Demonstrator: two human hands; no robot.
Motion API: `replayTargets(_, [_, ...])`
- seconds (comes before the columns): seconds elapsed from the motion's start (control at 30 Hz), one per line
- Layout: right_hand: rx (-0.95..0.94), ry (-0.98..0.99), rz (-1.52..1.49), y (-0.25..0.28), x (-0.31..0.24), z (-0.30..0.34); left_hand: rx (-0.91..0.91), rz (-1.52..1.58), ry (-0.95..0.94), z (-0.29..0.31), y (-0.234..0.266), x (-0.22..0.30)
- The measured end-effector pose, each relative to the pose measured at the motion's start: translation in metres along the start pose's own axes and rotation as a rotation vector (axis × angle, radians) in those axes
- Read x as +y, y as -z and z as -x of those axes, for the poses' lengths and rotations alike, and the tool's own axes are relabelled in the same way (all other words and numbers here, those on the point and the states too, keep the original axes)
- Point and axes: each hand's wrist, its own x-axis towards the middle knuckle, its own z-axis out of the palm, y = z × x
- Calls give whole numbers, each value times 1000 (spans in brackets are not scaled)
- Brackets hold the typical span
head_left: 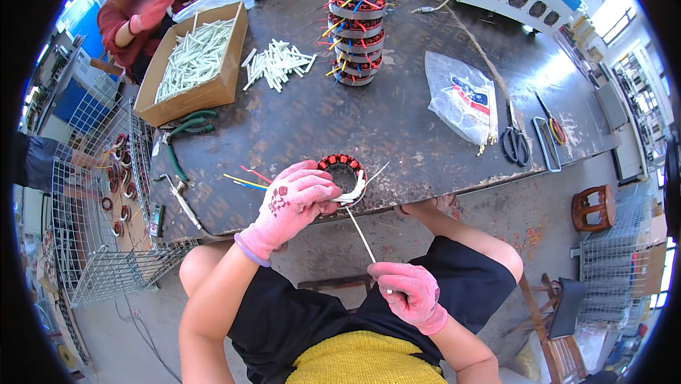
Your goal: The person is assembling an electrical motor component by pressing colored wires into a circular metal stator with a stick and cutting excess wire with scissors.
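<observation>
Now the left hand (296, 199) clamps the motor stator (340, 171) at the counter (319, 114) edge, while the right hand (410, 292) pinches the white cord (362, 236) taut below it. Best to keep that tension even and the stator pinned flat.

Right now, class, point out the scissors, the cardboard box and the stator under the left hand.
scissors (514, 144), head view, black handles.
cardboard box (186, 97), head view, front wall.
stator (342, 164), head view, red windings.
</observation>
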Motion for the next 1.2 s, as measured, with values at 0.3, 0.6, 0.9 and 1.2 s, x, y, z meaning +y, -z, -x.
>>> replayTargets(0.3, [74, 94, 21, -8, 3, 3, -1, 5, -15, 5, -3, -3])
replayTargets(0.6, [65, 73, 17, -11, 3, 6, 19, 24, -16, 2, -4, 0])
replayTargets(0.9, [9, 51, 0, -10, 6, 13, 22, 20, -15, 2, -4, 0])
replayTargets(1.2, [51, 41, 22, -14, 6, 14, 21, 12, 0, 4, -5, 1])
